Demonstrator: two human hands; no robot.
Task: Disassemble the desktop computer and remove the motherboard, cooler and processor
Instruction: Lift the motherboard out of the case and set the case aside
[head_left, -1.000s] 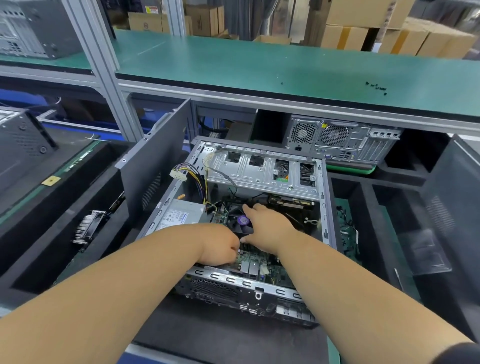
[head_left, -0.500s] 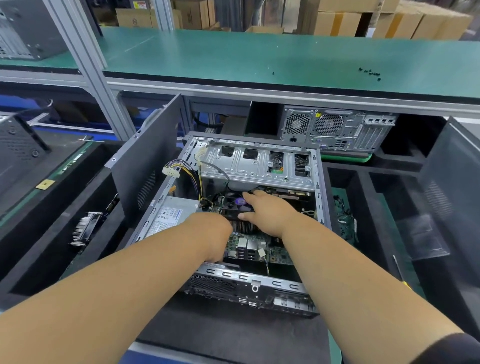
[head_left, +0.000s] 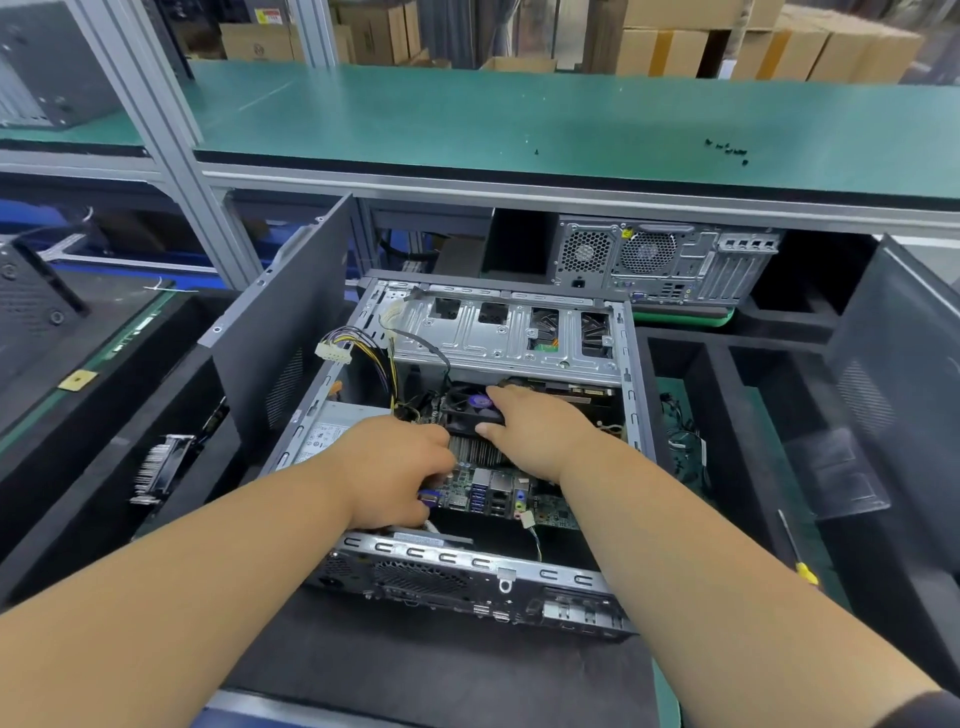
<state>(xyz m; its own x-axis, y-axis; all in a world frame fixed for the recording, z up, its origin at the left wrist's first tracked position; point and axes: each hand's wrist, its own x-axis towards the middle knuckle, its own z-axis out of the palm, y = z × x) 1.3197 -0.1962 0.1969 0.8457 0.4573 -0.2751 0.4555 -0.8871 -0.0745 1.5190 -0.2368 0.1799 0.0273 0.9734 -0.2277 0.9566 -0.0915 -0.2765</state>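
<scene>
— Left hand (head_left: 397, 470)?
— Curled round the near left edge of the motherboard (head_left: 498, 493), fingers tucked under beside the blue port; gripping it, not merely resting.
— Right hand (head_left: 540, 434)?
— Laid over the cooler (head_left: 470, 415), fingers spread across the black fan, thumb down along the finned heatsink below; clasping the cooler from above.
— Cooler and board still joined?
— Cooler seated on the motherboard, both inside the open case (head_left: 631, 395). Near edge of the board, the one with the stacked ports, tilted up clear of the case's rear panel (head_left: 467, 564).
— Processor?
— Out of sight, presumably hidden under the cooler; cannot tell.
— Rest of the case?
— Lying flat on the dark mat of the desk (head_left: 415, 665). Silver drive cage (head_left: 498, 332) across the far end. Power supply (head_left: 332, 431) at the left, just beside the left hand, with a bundle of yellow and black wires ending in a white connector (head_left: 335, 353) hanging loose above it.
— Around it?
— Grey side panel (head_left: 280, 338) standing upright against the left of the case. Finned heatsink part (head_left: 161, 467) lying in the foam tray further left. Yellow-handled screwdriver (head_left: 797, 558) at the right, well apart from the case. Second desktop tower (head_left: 665, 262) behind, rear face showing, under the green shelf (head_left: 519, 119). Cardboard boxes (head_left: 727, 47) beyond the shelf.
</scene>
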